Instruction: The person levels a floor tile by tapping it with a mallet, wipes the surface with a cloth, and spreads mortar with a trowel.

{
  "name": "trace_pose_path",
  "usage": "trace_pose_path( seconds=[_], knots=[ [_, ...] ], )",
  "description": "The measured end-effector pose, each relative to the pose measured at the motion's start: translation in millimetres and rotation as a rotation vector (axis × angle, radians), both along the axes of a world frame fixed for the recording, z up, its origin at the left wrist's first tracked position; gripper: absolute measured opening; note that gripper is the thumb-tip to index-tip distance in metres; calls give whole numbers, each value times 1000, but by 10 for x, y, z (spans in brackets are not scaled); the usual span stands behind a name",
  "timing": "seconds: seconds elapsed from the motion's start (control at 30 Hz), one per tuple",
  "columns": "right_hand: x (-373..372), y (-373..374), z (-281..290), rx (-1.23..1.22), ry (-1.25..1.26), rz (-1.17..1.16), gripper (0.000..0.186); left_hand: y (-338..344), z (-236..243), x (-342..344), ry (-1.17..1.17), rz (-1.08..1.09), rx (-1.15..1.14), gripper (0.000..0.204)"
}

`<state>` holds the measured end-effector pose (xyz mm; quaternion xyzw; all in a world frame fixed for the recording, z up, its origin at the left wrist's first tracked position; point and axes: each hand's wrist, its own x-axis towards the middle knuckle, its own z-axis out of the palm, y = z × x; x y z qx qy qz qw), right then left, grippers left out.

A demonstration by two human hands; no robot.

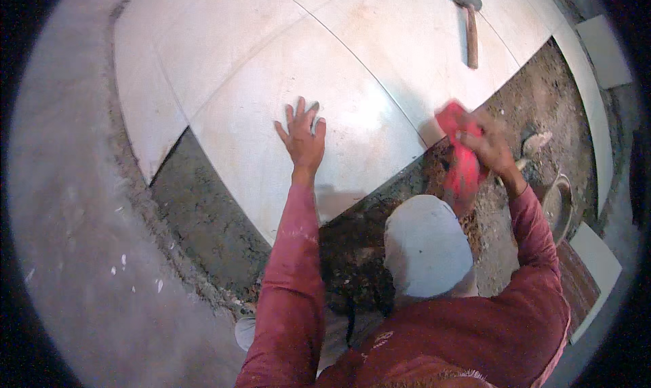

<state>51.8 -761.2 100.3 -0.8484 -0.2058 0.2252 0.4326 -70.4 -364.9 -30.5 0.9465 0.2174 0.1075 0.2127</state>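
Note:
My left hand (303,140) rests with its fingers spread on a large pale floor tile (251,130) and holds nothing. My right hand (489,144) is closed round a red object (462,164) at the tile's right corner. Motion blurs the red object, so I cannot make out its exact kind. The tile's near edges border dark, rough bedding (359,245). Beyond my right hand, a mallet (469,30) with a dark head and wooden handle lies on a neighbouring tile (400,28).
My pale-clad knee (427,249) is bent over the bedding. At the right are a round bucket or basin (557,208), a pale lump (536,142) and a loose tile piece (597,269). Grey floor (74,184) runs along the left.

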Motion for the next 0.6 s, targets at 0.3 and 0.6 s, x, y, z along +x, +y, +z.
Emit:
trace_pose_path(
  seconds=[0.3, 0.6],
  knots=[
    [1973, 1820, -1082, -248, -546, -26, 64, 84, 1150, 764, -198, -39, -275, 77],
    [1985, 1776, -1793, -385, -943, -270, 44, -395, -202, 2295, -136, -164, 214, 89]
  ],
)
